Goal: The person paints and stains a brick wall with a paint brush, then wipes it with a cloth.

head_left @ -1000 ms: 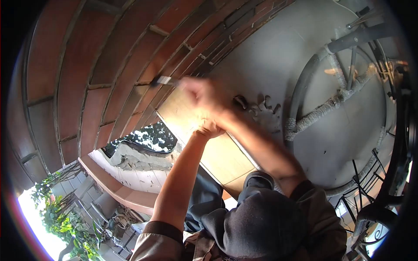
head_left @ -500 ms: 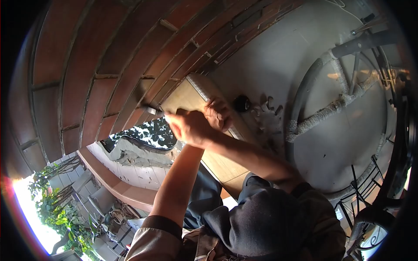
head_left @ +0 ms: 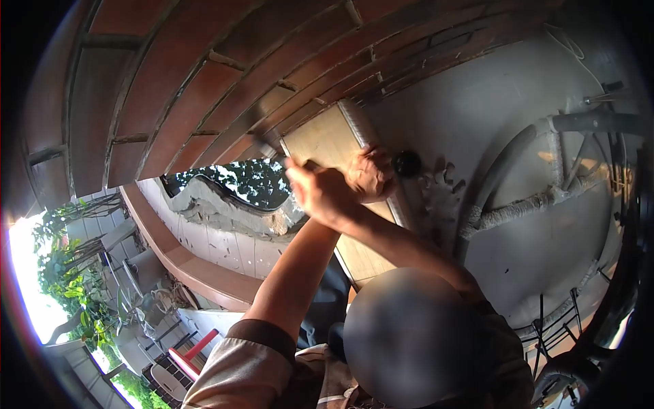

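My forearms cross in the head view. My right hand (head_left: 319, 196) reaches over to the left, closed in a fist. A small hand tool (head_left: 263, 146) juts from it toward the brick surface. The tool is smeared by motion, so its kind cannot be made out. Beneath, my left arm leads to my left hand (head_left: 371, 175), whose fingers curl over the edge of a pale wood-look slab (head_left: 317, 142). The slab has a rounded border strip along its right side. Part of the slab is hidden under my hands and forearms.
Red-brown brick (head_left: 197, 95) fills the upper left. A mirror-like opening with an uneven border (head_left: 204, 194) lies left of my hands. To the right are a round black object (head_left: 407, 164) and a large rope-wrapped wheel (head_left: 518, 215). A blurred rounded shape (head_left: 409, 334) covers the lower middle.
The view has shifted, so the slab and both hands appear farther right. The tool in my right hand has changed position and blurs more. My left hand stays on the slab's edge.
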The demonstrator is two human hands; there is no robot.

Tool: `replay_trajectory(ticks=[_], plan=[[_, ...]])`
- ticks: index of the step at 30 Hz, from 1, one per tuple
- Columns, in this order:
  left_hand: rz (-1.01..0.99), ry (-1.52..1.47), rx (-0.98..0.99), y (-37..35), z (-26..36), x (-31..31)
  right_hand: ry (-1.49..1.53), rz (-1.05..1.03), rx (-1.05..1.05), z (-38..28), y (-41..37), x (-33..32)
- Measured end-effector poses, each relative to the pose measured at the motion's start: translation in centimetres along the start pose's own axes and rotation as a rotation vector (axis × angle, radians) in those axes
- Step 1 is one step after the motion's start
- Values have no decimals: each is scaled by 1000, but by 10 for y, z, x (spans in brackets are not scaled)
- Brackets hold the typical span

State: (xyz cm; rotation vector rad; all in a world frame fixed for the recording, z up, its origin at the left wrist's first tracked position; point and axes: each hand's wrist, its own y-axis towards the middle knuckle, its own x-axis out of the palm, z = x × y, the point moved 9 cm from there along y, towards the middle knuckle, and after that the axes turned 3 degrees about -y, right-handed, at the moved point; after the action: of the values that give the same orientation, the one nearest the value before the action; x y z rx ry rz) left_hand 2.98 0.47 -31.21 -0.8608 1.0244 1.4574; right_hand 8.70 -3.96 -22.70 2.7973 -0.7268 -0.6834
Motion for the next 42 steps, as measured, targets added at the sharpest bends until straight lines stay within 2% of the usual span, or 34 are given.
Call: replay_trajectory(ticks=[1, 2, 4, 6, 7, 8, 9, 10, 12, 13, 14, 15, 16, 18, 20, 22, 24, 25, 26, 27, 28, 29, 30, 32, 33, 34, 35, 36, 37, 38, 39, 40, 41, 42], plan=[[108, -58, 21, 1, 1, -6, 8, -115, -87, -17, 3, 13], [95, -59, 22, 1, 0, -5, -22, -77, -90, -18, 10, 15], [72, -66, 23, 0, -1, -2, -131, -174, -48, 12, 34, 21], [26, -21, -3, 0, -9, 13, 46, -169, -11, 49, 48, -28], [41, -49, -51, -4, -8, 11, 157, 3, -65, 92, 42, -47], [56, -78, -102, -8, -9, 8, 126, 290, -31, 97, 39, -104], [12, -38, -38, -1, -4, 3, 46, 389, 89, 106, 36, -152], [13, -84, -57, -2, -6, 4, 8, 529, 276, 133, 23, -194], [49, -27, -32, 0, -3, 0, -156, 852, 338, 154, 1, -247], [40, -33, -39, -2, -3, 0, -168, 793, 472, 152, 1, -246], [32, -36, -40, -2, -3, 0, -52, 838, 273, 129, 12, -230], [24, -38, -38, 1, -2, 0, 24, 653, 388, 121, 19, -192], [199, 5, 22, 3, 8, -18, 43, 605, 331, 91, 21, -153], [171, -49, 16, 3, 2, -7, 75, 269, 258, 51, 18, -77], [141, -106, -2, 1, -3, -1, 1, -46, 80, 22, 4, -22], [95, -103, -5, 2, 1, -5, 48, -44, -15, 30, 6, -8], [-67, -173, -209, -10, -22, 28, -67, -137, 275, 69, 19, -57], [-146, -210, -316, -18, -31, 42, 84, 107, 337, 88, 26, -100], [-12, -37, -45, -2, -4, 5, 236, 362, 352, 105, 30, -143], [19, -18, -31, 1, -2, 0, 176, 605, 177, 116, 27, -182], [47, 0, -19, 2, 0, -2, 69, 712, 372, 132, 18, -215], [68, -14, -21, 2, 1, -3, -63, 780, 465, 144, 9, -236], [48, -20, -30, 2, -1, -1, -61, 881, 402, 167, 1, -238], [-6, -35, -46, -1, -4, 6, 93, 562, 492, 125, 18, -186], [53, -295, -273, -33, -42, 59, 18, 536, 424, 96, 18, -148], [17, -335, -254, -44, -58, 86, -17, 456, 406, 73, 15, -110], [-20, -375, -235, -56, -74, 112, -183, 365, 429, 54, 8, -85], [-39, -264, -90, -42, -56, 87, -521, 323, 554, 45, -4, -69], [-42, -154, 56, -28, -37, 59, -671, 220, 613, 41, -7, -59], [59, -113, 85, -5, -4, 6, -514, -114, 482, 45, 9, -52], [37, -108, -5, -4, -8, 12, -283, -436, 381, 42, 14, -45], [15, -105, -100, -5, -13, 20, 316, -222, 554, 80, 16, -60], [-4, -103, -196, -8, -20, 25, 296, 70, 434, 101, 26, -102], [21, -67, -23, 2, -1, -1, 227, 346, 304, 119, 29, -144]])
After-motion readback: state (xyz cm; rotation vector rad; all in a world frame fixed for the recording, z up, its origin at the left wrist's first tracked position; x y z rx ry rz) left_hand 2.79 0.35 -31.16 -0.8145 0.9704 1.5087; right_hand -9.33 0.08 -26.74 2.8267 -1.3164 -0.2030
